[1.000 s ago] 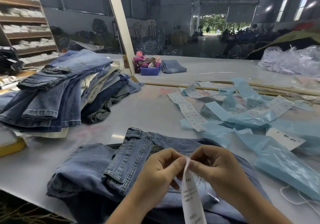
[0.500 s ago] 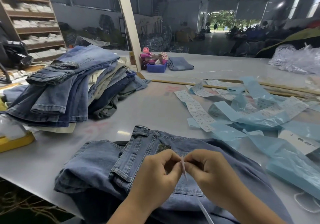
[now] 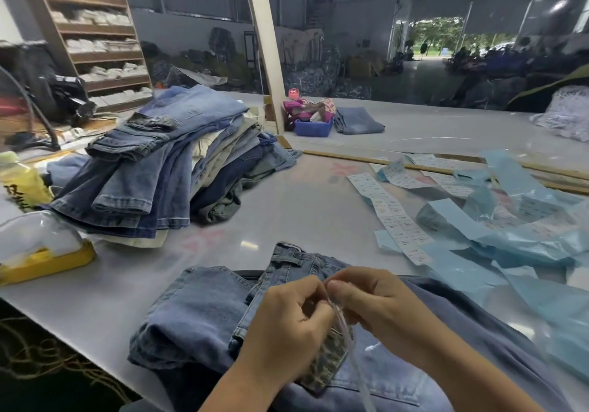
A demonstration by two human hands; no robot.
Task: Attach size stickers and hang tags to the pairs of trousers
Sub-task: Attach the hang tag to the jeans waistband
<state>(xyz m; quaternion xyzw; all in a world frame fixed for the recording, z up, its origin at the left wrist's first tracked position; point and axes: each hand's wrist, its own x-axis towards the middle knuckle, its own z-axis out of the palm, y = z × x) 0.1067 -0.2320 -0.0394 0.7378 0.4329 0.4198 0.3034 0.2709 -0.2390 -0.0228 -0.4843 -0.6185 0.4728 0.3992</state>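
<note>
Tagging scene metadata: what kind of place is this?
Probably a garment finishing warehouse: a tall stack of folded blue jeans on a long white worktable, strips of printed white size stickers, wooden stock shelves.

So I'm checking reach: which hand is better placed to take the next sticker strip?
Right, probably. The sticker strips lie on the right hand's side; the left hand would cross over. Both now pinch the white strip.

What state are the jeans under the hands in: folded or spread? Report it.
Folded: the jeans lie doubled, layered edges at their left.
</note>
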